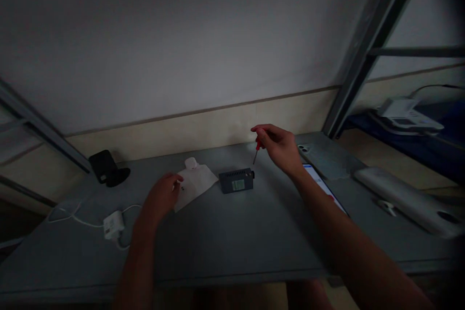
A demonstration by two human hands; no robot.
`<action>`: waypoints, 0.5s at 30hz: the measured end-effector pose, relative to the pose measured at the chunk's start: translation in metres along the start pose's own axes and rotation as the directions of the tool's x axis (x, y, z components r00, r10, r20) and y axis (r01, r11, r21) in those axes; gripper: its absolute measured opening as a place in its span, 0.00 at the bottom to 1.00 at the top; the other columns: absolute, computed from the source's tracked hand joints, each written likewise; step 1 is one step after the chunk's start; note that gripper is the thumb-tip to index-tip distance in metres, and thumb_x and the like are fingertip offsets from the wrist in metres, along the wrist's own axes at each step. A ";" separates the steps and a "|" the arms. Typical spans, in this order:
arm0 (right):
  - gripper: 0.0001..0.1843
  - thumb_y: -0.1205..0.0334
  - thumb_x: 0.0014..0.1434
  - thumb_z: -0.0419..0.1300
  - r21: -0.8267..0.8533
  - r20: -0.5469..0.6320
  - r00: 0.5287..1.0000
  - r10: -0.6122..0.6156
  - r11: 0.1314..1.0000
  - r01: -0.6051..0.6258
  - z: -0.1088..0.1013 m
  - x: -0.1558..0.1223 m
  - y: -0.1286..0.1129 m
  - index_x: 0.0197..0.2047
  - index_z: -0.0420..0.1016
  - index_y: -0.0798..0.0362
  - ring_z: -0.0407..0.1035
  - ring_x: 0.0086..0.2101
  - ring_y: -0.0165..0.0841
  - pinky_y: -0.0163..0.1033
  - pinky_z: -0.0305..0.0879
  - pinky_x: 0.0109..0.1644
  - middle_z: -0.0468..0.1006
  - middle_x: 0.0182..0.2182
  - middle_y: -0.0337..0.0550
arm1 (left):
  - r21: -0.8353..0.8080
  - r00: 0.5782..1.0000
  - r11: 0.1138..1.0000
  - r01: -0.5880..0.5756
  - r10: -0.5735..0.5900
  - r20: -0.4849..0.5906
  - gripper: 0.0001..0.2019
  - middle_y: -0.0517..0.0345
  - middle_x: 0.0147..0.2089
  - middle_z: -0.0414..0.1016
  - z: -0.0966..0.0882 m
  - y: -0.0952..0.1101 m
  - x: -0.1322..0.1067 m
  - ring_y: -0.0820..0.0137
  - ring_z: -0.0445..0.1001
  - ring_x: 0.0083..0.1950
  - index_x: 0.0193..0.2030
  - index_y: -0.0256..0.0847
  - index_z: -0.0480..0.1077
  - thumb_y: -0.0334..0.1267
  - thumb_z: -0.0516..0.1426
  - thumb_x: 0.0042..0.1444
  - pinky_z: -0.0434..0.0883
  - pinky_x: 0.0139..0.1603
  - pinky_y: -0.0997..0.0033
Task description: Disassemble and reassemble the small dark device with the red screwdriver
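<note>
The right hand [283, 149] grips a red screwdriver [258, 146] by its handle, leaving the shaft free near the dark box [226, 184] — nearer the desk's [232, 237] back edge; left hand [163, 194] over white paper [199, 185] — grasp unclear.

Paper [198, 181] left of box [225, 184], phone [320, 183] right; all on table [232, 242].

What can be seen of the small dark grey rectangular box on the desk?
The small dark grey rectangular box looks metallic, with slots along its upper part, a pale greenish label on its near side and a black part at its right end. It lies on the grey desk beside white paper. A red-handled screwdriver in the right hand points down near that end; contact is unclear.
</note>
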State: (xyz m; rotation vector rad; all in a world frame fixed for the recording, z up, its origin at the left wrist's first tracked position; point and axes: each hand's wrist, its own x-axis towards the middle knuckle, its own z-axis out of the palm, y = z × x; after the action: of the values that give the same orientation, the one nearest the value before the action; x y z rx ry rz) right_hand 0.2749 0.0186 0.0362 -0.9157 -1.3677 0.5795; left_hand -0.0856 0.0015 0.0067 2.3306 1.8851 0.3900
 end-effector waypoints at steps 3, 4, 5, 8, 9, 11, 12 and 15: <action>0.19 0.47 0.63 0.61 0.022 -0.006 1.000 0.020 1.000 -0.020 0.002 0.000 0.003 0.44 0.80 0.55 0.71 0.27 0.30 0.37 0.70 0.34 0.77 0.27 0.41 | 0.012 0.997 1.000 0.022 -0.023 0.071 0.15 0.46 0.50 0.76 0.010 -0.019 -0.011 0.62 0.76 0.45 0.47 0.38 0.76 0.34 0.48 0.65 0.70 0.50 0.64; 0.20 0.46 0.63 0.61 0.026 -0.002 1.000 0.024 0.999 -0.024 0.002 -0.001 0.003 0.44 0.80 0.55 0.71 0.28 0.30 0.38 0.71 0.35 0.78 0.29 0.42 | 0.014 0.998 1.000 0.015 -0.016 0.068 0.15 0.46 0.50 0.76 0.012 -0.020 -0.013 0.62 0.76 0.46 0.47 0.38 0.76 0.35 0.48 0.66 0.70 0.50 0.64; 0.20 0.46 0.63 0.61 0.030 0.003 1.000 0.028 0.999 -0.028 0.003 -0.001 0.004 0.44 0.80 0.54 0.72 0.28 0.31 0.38 0.71 0.36 0.79 0.31 0.43 | 0.021 0.998 1.000 0.007 -0.009 0.059 0.15 0.46 0.51 0.76 0.012 -0.019 -0.014 0.62 0.76 0.47 0.47 0.38 0.76 0.36 0.48 0.66 0.69 0.50 0.65; 0.20 0.46 0.63 0.60 0.024 0.014 1.000 0.024 0.999 -0.024 0.004 -0.002 0.005 0.44 0.80 0.55 0.73 0.30 0.31 0.39 0.72 0.37 0.81 0.34 0.44 | 0.067 0.999 0.998 -0.001 -0.002 0.046 0.14 0.47 0.49 0.77 0.008 -0.012 -0.016 0.61 0.76 0.46 0.47 0.40 0.76 0.39 0.50 0.67 0.69 0.49 0.65; 0.20 0.46 0.63 0.60 0.015 0.015 1.000 0.020 1.000 -0.020 0.004 -0.002 0.006 0.44 0.80 0.55 0.73 0.30 0.32 0.39 0.72 0.37 0.81 0.34 0.45 | 0.085 0.999 0.996 -0.009 0.005 0.050 0.13 0.48 0.48 0.77 0.006 -0.009 -0.016 0.62 0.76 0.45 0.47 0.41 0.76 0.40 0.50 0.67 0.68 0.48 0.65; 0.20 0.46 0.63 0.60 -0.007 0.014 1.000 0.008 1.000 -0.008 0.004 -0.002 0.007 0.44 0.80 0.55 0.73 0.30 0.32 0.39 0.71 0.37 0.81 0.34 0.45 | 0.115 0.997 0.992 -0.045 0.037 0.069 0.13 0.49 0.47 0.77 0.003 -0.004 -0.015 0.62 0.76 0.44 0.47 0.42 0.75 0.39 0.50 0.67 0.67 0.48 0.65; 0.20 0.46 0.63 0.60 -0.015 0.013 1.000 0.001 1.000 -0.001 0.004 -0.002 0.008 0.44 0.80 0.55 0.73 0.30 0.32 0.39 0.71 0.37 0.81 0.33 0.44 | 0.128 0.995 0.989 -0.070 0.060 0.082 0.13 0.49 0.48 0.77 0.003 -0.002 -0.014 0.62 0.76 0.44 0.47 0.42 0.75 0.39 0.50 0.67 0.67 0.48 0.65; 0.19 0.47 0.63 0.60 -0.020 0.009 1.000 -0.013 1.000 0.013 0.004 -0.001 0.010 0.43 0.80 0.55 0.73 0.29 0.32 0.39 0.70 0.37 0.80 0.32 0.44 | 0.170 0.989 0.979 -0.115 0.097 0.109 0.13 0.48 0.49 0.77 0.004 0.000 -0.012 0.61 0.76 0.47 0.45 0.40 0.74 0.37 0.48 0.68 0.66 0.51 0.64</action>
State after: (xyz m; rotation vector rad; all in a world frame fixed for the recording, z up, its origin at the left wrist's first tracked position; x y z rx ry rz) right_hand 0.2722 0.0242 0.0274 -0.9205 -1.3888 0.5611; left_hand -0.0872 -0.0094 0.0013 2.5185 1.8223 0.1171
